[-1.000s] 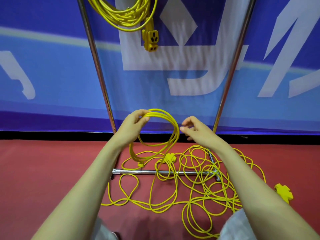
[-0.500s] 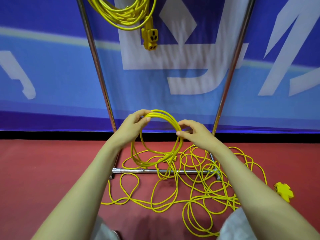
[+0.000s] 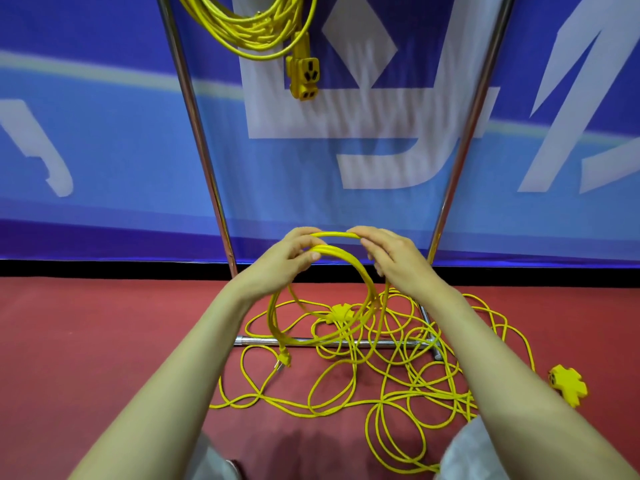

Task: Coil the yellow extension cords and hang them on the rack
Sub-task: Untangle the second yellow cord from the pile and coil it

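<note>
My left hand (image 3: 289,259) grips the top of a small coil of yellow extension cord (image 3: 362,282) held in the air in front of the rack. My right hand (image 3: 388,256) pinches a fresh strand of the same cord right beside the left hand's fingers. The coil's plug end (image 3: 284,359) dangles below. The remaining cord lies tangled on the red floor (image 3: 391,372), with a yellow socket block (image 3: 340,312) in its middle. Another coiled yellow cord (image 3: 254,24) hangs at the top of the rack with its socket (image 3: 304,76) dangling.
The chrome rack has two slanted uprights (image 3: 199,133) (image 3: 471,126) and a base bar (image 3: 346,342) lying under the tangle. A second yellow socket block (image 3: 568,384) sits on the floor at the right. A blue banner (image 3: 104,133) stands behind the rack.
My right hand has come up and left with a strand of cord, meeting the left hand at the top of the coil. The coil has gained a loop.
</note>
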Tool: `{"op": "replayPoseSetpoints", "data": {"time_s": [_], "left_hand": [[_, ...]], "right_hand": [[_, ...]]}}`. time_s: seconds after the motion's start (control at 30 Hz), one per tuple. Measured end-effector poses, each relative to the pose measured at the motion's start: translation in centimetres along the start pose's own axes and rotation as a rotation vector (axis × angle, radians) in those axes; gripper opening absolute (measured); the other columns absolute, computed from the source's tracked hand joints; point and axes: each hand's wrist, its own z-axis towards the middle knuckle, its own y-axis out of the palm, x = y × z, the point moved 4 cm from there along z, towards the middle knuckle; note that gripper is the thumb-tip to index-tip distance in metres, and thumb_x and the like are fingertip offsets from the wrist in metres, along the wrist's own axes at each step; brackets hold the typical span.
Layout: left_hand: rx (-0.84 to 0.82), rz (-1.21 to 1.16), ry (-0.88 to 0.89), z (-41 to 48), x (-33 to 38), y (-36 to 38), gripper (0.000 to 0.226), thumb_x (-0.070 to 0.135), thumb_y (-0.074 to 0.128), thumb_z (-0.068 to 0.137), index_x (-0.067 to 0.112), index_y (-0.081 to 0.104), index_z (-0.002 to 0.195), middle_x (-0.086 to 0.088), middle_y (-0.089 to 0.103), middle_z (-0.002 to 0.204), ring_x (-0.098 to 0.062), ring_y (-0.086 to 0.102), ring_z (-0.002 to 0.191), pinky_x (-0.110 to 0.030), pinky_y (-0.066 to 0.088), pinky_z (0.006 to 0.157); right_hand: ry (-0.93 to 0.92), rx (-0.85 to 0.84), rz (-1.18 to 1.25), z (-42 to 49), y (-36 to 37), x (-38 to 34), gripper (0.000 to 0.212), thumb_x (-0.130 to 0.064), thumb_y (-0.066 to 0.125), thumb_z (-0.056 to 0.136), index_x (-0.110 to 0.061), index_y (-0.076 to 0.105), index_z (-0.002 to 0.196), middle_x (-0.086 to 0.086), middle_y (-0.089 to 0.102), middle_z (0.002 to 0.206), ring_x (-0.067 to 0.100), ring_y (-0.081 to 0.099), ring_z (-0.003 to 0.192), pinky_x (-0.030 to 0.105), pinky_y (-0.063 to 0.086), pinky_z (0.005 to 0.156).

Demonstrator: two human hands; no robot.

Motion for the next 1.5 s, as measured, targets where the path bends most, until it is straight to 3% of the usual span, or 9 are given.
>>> {"op": "replayPoseSetpoints", "data": {"time_s": [0.17,0.3,0.43,0.7,0.87,0.97,1.13,1.33,1.5], "left_hand": [[0.058,-0.055,-0.026,-0.2,0.0,-0.2,0.015,0.009,0.048,0.099,0.015,0.057,0.109,0.003,0.04,0.076,0.001,0.039,0.054,-0.013,0.033,0.056],[0.107,-0.053,-0.072,0.0,-0.6,-0.4,0.02,0.012,0.05,0.099,0.012,0.056,0.118,0.003,0.042,0.07,-0.003,0.039,0.057,-0.013,0.033,0.055],[0.113,-0.034,-0.056,0.2,-0.5,-0.3,0.016,0.011,0.05,0.099,0.016,0.058,0.112,0.004,0.042,0.077,-0.005,0.039,0.059,-0.014,0.033,0.055],[0.26,0.101,0.135,0.3,0.0,-0.1,0.045,0.004,0.054,0.095,0.024,0.044,0.134,-0.002,0.039,0.128,-0.009,0.062,0.064,-0.02,0.051,0.066],[0.17,0.73,-0.048,0.5,-2.3,0.2,0.051,0.037,0.055,0.095,0.013,0.04,0.138,-0.006,0.041,0.138,-0.03,0.054,0.112,-0.042,0.044,0.091],[0.199,0.95,0.084,0.3,-2.6,0.0,0.063,0.048,0.06,0.089,0.009,0.049,0.136,-0.011,0.044,0.141,-0.034,0.04,0.123,-0.042,0.035,0.101],[0.092,0.235,0.115,-0.2,-1.3,0.5,0.01,0.017,0.052,0.097,0.019,0.056,0.106,-0.003,0.069,0.095,-0.016,0.061,0.091,-0.03,0.044,0.083],[-0.048,0.048,0.001,-0.4,-1.4,1.0,0.006,0.014,0.055,0.093,0.017,0.057,0.099,0.003,0.068,0.078,-0.016,0.063,0.08,-0.035,0.046,0.083],[-0.09,-0.122,-0.037,-0.5,-1.0,2.2,0.02,0.017,0.062,0.093,0.015,0.054,0.111,-0.003,0.055,0.067,-0.02,0.054,0.062,-0.032,0.048,0.06]], "right_hand": [[0.091,-0.046,0.106,0.2,0.6,-0.7,0.029,-0.032,0.06,0.091,-0.025,0.06,0.119,-0.01,0.056,0.09,0.003,0.052,0.079,0.011,0.038,0.071],[0.089,-0.172,-0.084,0.0,2.0,0.2,0.016,-0.031,0.066,0.087,-0.022,0.058,0.099,-0.002,0.052,0.083,0.014,0.052,0.079,0.023,0.034,0.068],[0.175,-0.174,0.084,0.1,1.6,0.7,0.016,-0.032,0.07,0.084,-0.027,0.058,0.074,-0.006,0.048,0.059,0.007,0.041,0.055,0.02,0.033,0.054],[0.277,-0.101,0.194,0.6,1.0,0.9,0.02,-0.028,0.064,0.089,-0.018,0.064,0.071,-0.015,0.053,0.044,0.002,0.041,0.041,0.023,0.035,0.05],[0.248,-0.239,0.195,0.2,1.0,0.7,0.019,-0.025,0.062,0.09,-0.018,0.062,0.073,-0.013,0.054,0.05,0.001,0.038,0.042,0.019,0.03,0.048],[0.221,-0.302,0.207,-0.1,1.0,0.6,0.016,-0.026,0.064,0.089,-0.011,0.067,0.084,-0.006,0.061,0.066,0.005,0.043,0.051,0.02,0.033,0.052],[0.192,-0.252,0.306,0.0,0.2,0.4,0.02,-0.028,0.062,0.09,-0.013,0.064,0.076,0.003,0.048,0.06,0.018,0.039,0.058,0.028,0.031,0.054],[0.197,-0.286,0.25,0.1,0.8,1.2,0.02,-0.028,0.064,0.089,-0.015,0.064,0.074,0.003,0.054,0.061,0.014,0.04,0.054,0.027,0.031,0.054],[0.173,-0.297,0.154,0.2,1.1,1.2,0.009,-0.027,0.066,0.087,-0.019,0.068,0.084,-0.007,0.063,0.067,-0.003,0.048,0.054,0.016,0.034,0.056]]}}
